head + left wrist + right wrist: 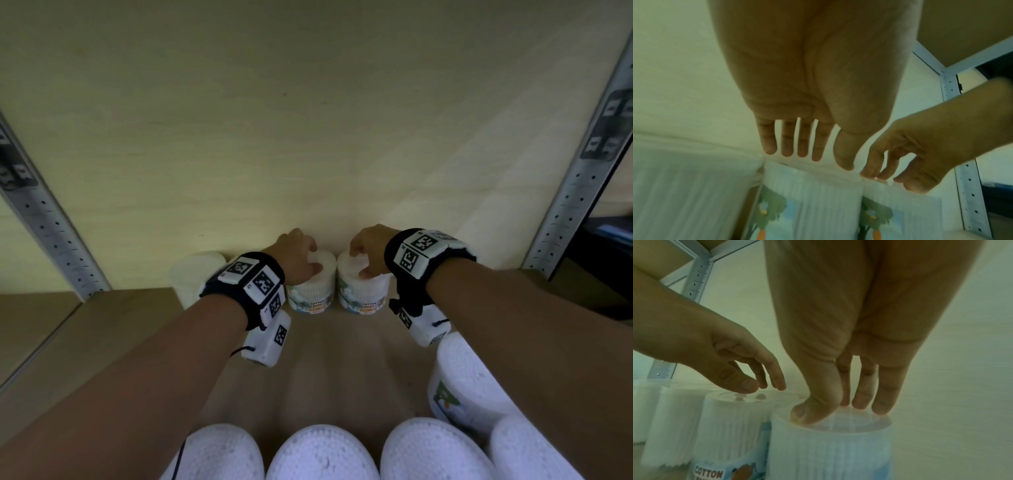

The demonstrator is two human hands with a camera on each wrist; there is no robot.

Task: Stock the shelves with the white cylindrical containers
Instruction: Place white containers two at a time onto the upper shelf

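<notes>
Two white cotton-bud containers stand side by side against the back wall of the shelf. My left hand (pixel 313 262) hovers over the left container (pixel 310 291), its straight fingers (pixel 787 146) pointing down at the lid and holding nothing. My right hand (pixel 359 262) rests its thumb and fingertips (pixel 881 407) on the clear lid of the right container (pixel 363 294) without gripping it. In the right wrist view this container (pixel 828 447) is directly below the hand (pixel 838 410).
A further white container (pixel 195 277) stands left of the pair at the back. Several more containers (pixel 318 452) line the shelf's front edge, one (pixel 459 383) under my right forearm. Perforated metal uprights (pixel 568 192) frame the shelf on both sides.
</notes>
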